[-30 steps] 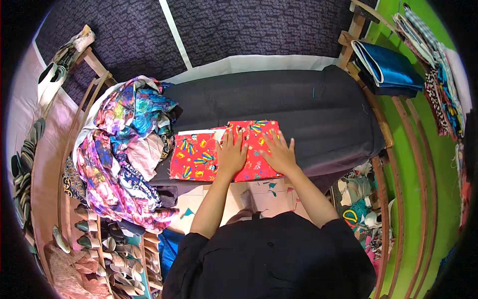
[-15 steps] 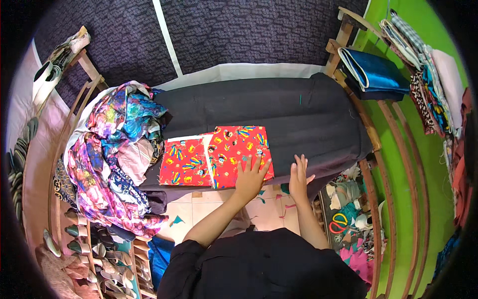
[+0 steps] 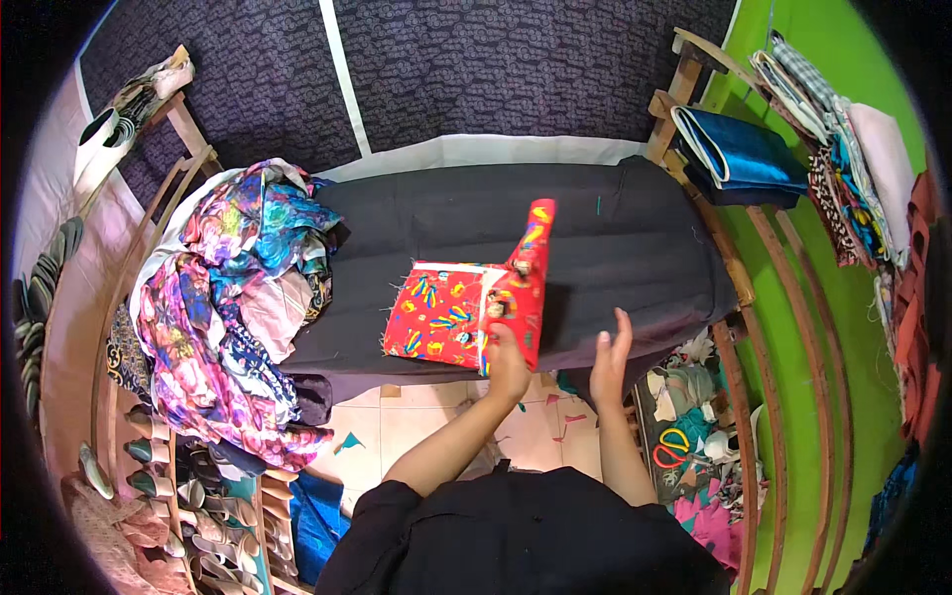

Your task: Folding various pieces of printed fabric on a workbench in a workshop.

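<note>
fabric in bright red with multicoloured print (image 3: 436, 315) lies partly flat on the long black cloth-covered table (image 3: 416, 208); its right part stands up at a slant, apparently because the bare left hand (image 3: 510, 372) pinches its near edge, fingers mostly hidden. the flat part lies left of that hand. the bare right hand (image 3: 612, 367), loosely spread, hovers right of the fabric, apart, perhaps leaving it room.

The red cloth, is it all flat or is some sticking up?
Some is sticking up. The red cloth's left part lies on the black cover; its right part stands raised at the left hand.
</note>
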Demonstrator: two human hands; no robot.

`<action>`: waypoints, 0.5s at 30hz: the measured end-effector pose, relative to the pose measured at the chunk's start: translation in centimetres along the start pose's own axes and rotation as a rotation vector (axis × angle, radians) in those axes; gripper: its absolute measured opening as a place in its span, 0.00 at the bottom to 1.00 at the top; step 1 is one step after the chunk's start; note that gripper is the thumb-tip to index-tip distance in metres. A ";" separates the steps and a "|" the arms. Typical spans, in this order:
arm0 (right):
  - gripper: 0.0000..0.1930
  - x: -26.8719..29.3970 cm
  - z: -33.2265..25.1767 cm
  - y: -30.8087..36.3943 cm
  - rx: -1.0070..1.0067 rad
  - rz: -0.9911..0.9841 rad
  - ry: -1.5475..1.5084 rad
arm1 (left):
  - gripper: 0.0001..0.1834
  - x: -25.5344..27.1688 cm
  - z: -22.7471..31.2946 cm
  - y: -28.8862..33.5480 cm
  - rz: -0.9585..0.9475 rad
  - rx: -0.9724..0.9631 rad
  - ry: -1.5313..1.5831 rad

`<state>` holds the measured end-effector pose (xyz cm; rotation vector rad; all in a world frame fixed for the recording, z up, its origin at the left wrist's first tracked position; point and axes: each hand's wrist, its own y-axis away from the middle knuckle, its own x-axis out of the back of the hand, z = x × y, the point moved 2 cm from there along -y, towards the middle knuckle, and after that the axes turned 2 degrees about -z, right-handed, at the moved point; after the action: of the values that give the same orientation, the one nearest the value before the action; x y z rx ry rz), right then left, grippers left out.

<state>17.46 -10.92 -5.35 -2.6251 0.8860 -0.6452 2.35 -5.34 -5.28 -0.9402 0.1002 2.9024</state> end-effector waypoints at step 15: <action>0.33 -3.9 -1.0 -10.1 -0.250 -1.254 -0.457 | 0.37 5.8 7.0 0.2 -0.462 0.433 0.239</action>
<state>19.26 -0.88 -1.63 -3.1053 -0.9600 -0.1031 -6.41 -4.53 -3.06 -1.0504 0.4415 2.2169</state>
